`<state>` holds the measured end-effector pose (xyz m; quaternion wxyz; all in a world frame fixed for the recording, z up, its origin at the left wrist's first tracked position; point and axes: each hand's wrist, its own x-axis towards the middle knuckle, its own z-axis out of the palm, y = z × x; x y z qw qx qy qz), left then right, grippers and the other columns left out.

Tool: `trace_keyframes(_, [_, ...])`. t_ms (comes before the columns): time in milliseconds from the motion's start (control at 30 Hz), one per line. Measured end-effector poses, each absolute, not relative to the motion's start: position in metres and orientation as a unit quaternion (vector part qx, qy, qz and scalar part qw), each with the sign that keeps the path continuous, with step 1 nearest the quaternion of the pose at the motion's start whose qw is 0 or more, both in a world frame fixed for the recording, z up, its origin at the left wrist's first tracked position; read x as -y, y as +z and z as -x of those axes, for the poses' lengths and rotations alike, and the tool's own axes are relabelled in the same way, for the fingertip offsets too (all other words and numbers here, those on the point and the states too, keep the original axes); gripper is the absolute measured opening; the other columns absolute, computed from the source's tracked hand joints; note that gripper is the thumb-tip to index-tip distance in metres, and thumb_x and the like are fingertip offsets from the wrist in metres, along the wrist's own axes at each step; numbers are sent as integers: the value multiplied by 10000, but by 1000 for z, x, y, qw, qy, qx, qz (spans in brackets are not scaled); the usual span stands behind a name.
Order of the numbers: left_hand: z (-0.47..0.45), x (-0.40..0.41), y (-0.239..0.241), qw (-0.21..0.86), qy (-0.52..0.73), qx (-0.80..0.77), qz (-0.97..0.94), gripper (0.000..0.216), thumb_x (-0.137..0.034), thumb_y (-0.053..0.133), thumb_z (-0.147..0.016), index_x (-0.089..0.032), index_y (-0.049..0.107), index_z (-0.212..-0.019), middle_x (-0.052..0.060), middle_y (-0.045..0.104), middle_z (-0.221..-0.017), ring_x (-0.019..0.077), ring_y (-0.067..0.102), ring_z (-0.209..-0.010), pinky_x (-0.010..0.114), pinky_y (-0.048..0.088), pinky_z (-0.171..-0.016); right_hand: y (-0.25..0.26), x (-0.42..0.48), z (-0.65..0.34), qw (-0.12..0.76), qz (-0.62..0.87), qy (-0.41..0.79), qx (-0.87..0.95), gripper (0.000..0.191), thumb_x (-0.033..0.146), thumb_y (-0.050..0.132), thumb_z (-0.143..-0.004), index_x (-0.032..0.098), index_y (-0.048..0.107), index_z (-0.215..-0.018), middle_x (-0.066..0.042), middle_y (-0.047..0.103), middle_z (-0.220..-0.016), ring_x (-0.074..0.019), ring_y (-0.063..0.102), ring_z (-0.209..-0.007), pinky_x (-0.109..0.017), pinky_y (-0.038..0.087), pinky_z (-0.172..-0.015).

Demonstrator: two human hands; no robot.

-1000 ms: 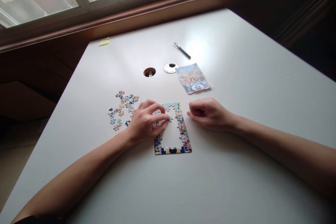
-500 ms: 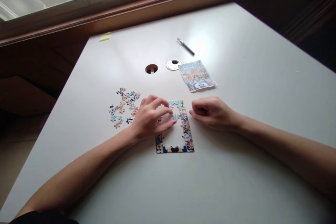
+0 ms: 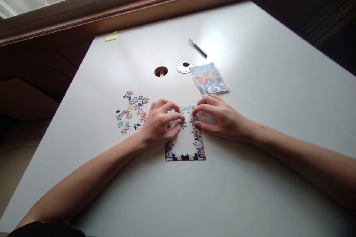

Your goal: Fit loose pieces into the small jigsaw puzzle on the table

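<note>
Puzzle border (image 3: 199, 144) lies flat btwn the hands, long axis running away from the person, bare middle. Single pc (image 3: 183, 124) sits inside its far half, right at the L hand (image 3: 160, 124) fingertips, so that hand's nearer; can't tell if it's pinched. L hand also hides part of border's left side. R hand (image 3: 222, 118), thumb & fingers apart, is at border's right side, far end. Loose pcs (image 3: 129, 112) left of L hand; printed sheet (image 3: 210, 77) just beyond R hand; pen (image 3: 199, 50) past that.
</note>
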<state>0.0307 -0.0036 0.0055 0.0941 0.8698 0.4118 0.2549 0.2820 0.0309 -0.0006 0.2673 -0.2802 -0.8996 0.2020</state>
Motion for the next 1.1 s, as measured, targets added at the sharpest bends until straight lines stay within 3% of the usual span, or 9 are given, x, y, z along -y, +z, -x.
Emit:
trace_keyframes(233, [-32, 6, 8, 93, 237, -416, -873, 119, -356, 678, -829, -252, 709, -875, 19, 677, -1044, 233, 518, -1027, 410, 380, -916, -3, -31, -282, 275, 294, 206, 892, 232, 271, 725, -841, 222, 660, -1058, -80, 591, -997, -253, 546, -963, -411, 492, -869])
trace_keyframes(500, [-32, 8, 10, 80, 230, -423, -873, 71, -265, 658, -791, -236, 676, -853, 20, 677, -1015, 233, 518, -1014, 412, 373, -917, -2, -31, -281, 274, 295, 207, 892, 225, 265, 726, -838, 223, 670, -1052, -77, 590, -980, -251, 545, -953, -409, 494, -861])
trace_keyframes(1100, [-32, 7, 10, 91, 230, -418, -874, 72, -263, 658, -800, -233, 658, -865, 31, 683, -1004, 238, 526, -1009, 415, 368, -907, 0, -31, -281, 274, 297, 213, 890, 228, 269, 720, -835, 235, 673, -1055, -79, 600, -980, -256, 550, -935, -417, 498, -848])
